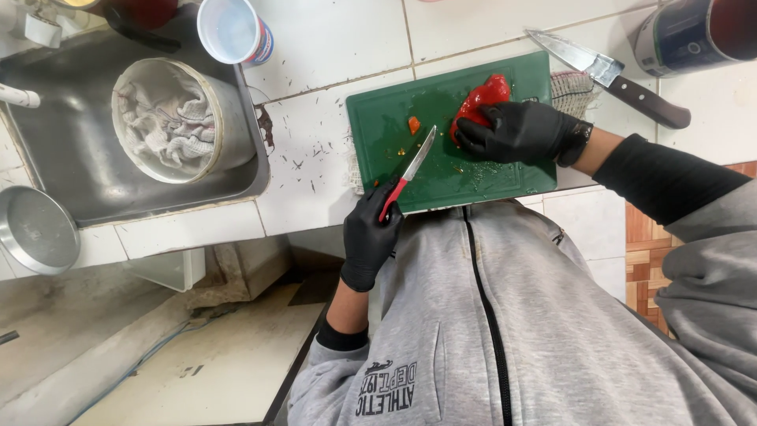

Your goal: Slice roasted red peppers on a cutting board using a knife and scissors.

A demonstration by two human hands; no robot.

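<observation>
A green cutting board (378, 110) lies on the white tiled counter against my grey zip hoodie. My right hand (524, 130), in a black glove, presses on a red pepper (482, 96) at the board's far right part. My left hand (369, 237), also black-gloved, grips a small red-handled knife (414, 162) at the board's near edge. Its blade points up across the board toward the pepper without touching it. A small orange-red scrap (413, 125) and wet juice specks lie on the board to the left of the pepper.
A large dark-handled knife (607, 75) lies on the counter beyond the board's right corner, near a dark can (686, 35). A steel sink (71, 158) at left holds a pot with white cloth (169, 118). A plastic cup (233, 30) and a metal lid (35, 229) are nearby.
</observation>
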